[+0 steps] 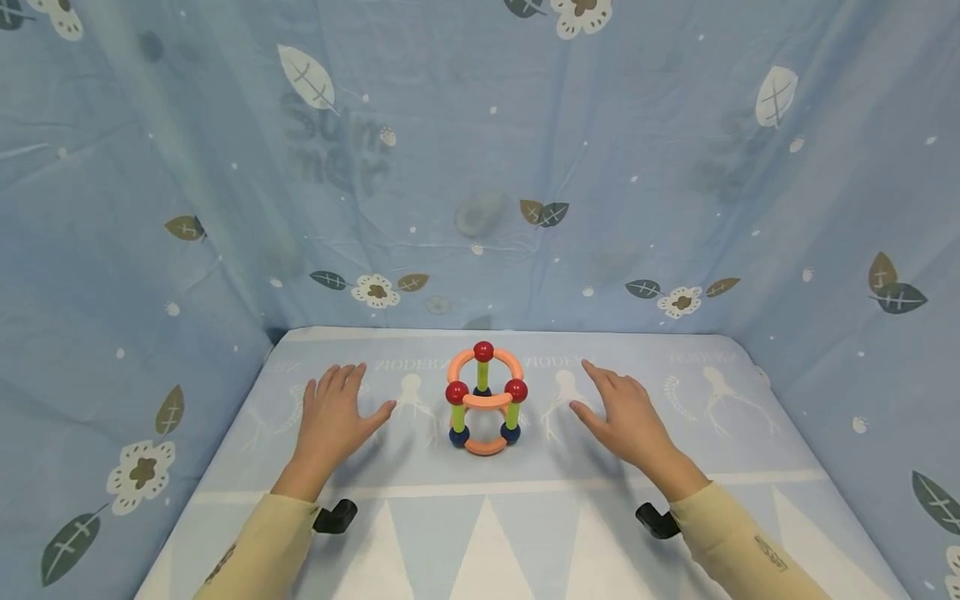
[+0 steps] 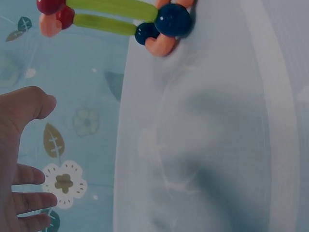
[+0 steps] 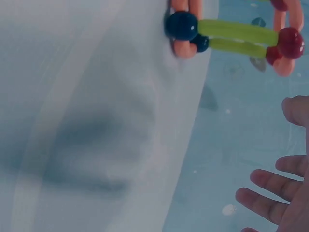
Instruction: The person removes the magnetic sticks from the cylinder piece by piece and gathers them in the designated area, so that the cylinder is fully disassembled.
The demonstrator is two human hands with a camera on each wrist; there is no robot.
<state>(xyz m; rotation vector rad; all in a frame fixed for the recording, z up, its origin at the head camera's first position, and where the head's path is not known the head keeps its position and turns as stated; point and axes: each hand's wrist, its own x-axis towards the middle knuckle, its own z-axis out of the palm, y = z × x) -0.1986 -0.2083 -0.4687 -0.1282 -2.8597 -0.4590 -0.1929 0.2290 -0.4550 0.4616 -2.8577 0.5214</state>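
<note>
A small toy frame of balls and rods [image 1: 487, 402] stands upright on the table between my two hands. Red balls [image 1: 457, 392] top its green upright rods [image 1: 513, 416], dark blue balls [image 1: 459, 436] sit at the bottom, and curved orange pieces form a ring above and below. To its left, my left hand [image 1: 335, 421] is held over the table with fingers spread and nothing in it. My right hand [image 1: 624, 417] hovers on the other side, fingers extended, likewise holding nothing. Both wrist views show the toy [image 2: 113, 17] apart from the fingers.
The table [image 1: 420, 492] wears a pale blue printed cover with white triangles near the front. Blue curtains [image 1: 480, 167] with leaves and flowers enclose its back and sides. Black wrist devices [image 1: 335, 517] show at both sleeve cuffs.
</note>
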